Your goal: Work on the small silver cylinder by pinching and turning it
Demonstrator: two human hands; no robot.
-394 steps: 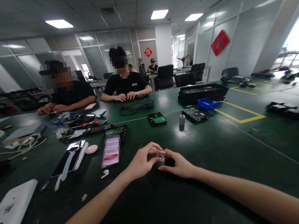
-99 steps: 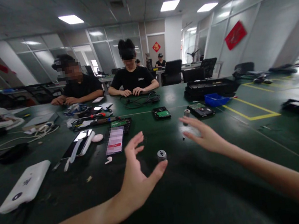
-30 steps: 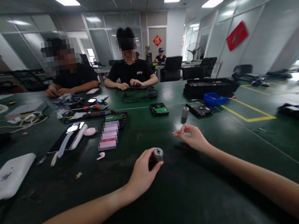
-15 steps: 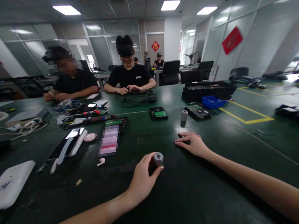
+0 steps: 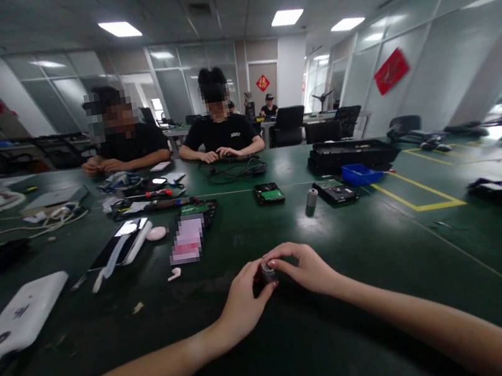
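L grip (image 5: 243,296) closed round upright grey metal cyl. (image 5: 270,277), mid bench (image 5: 234,234), R grip (image 5: 311,273) curled at its top, can't tell if pinching anything, 2nd cyl. (image 5: 311,198) standing beyond, next to blk HDD (image 5: 339,192), blue tray (image 5: 361,175) just R.

The right hand (image 5: 311,268) partly hides the top of the metal cylinder (image 5: 268,276) (anything pinched there is indistinct).
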